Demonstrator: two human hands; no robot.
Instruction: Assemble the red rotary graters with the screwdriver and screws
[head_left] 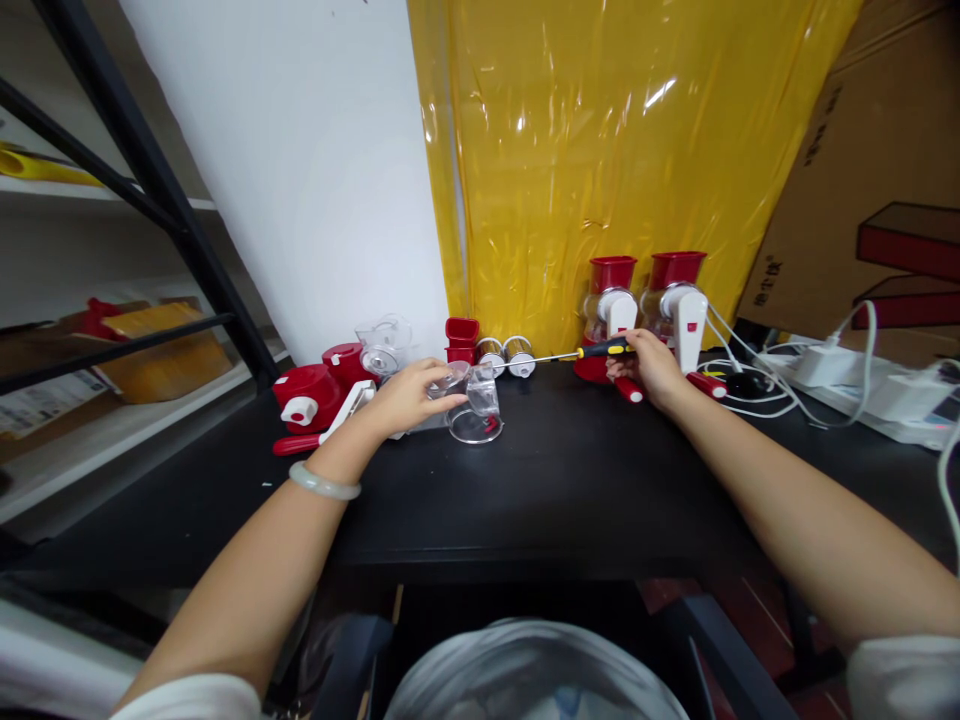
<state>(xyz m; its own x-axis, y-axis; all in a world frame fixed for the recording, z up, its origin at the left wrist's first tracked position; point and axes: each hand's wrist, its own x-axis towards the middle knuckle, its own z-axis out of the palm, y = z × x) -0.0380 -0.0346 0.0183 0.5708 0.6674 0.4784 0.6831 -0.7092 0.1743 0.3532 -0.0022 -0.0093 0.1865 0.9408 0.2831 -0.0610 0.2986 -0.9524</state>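
Note:
My left hand (412, 398) is closed on a clear plastic housing (480, 392), which it steadies low over the black table. In my right hand (651, 370) is a screwdriver (600, 349) with a black and yellow handle, held nearly level. Its metal shaft points left, and the tip reaches the clear housing; whether it meets a screw is too small to tell. A clear round rim (475, 428) shows under the housing. Behind it stand two metal drums (517, 356) and red hopper parts (462, 338).
Left lie red bases (309, 392) and a white crank with a red handle (337, 420). Two assembled rotary graters (679, 300) stand at the back right. Cables and a power strip (877, 395) lie far right. A lined bin (532, 670) sits below the table edge.

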